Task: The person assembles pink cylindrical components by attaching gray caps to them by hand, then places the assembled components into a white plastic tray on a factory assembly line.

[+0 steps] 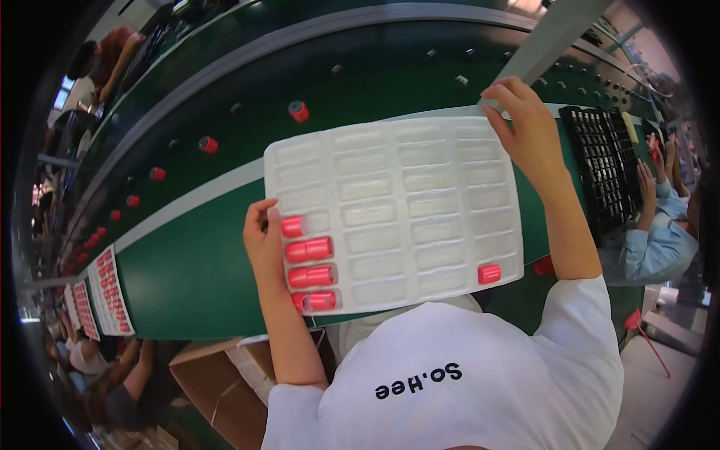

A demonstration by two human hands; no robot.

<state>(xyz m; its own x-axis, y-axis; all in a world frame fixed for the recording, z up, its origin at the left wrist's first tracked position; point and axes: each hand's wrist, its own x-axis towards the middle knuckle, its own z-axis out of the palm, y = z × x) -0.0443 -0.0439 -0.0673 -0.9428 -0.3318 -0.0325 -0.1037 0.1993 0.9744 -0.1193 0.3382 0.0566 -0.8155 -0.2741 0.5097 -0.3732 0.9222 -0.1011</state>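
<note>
A white plastic tray (439,180) with rows of rectangular pockets lies in front of me, tilted a little. Several shiny red tubes (310,250) sit in the lower pockets of its left column. One short red piece (489,274) is in the bottom right pocket. My left hand (262,238) is at the tray's left edge beside the uppermost red piece (294,226). Its fingers are loosely curled, with a gap to the thumb and nothing visible between. Past the tray's far right corner, my right hand (523,120) reaches toward the belt, thumb and fingers apart, holding nothing visible.
A green conveyor belt (390,71) runs across beyond the tray, carrying red tubes (298,112) and small dark and silvery parts. A grey post (559,37) rises beyond my right hand. Black trays (600,161) and a co-worker (660,232) are at right; filled trays (111,296) at left.
</note>
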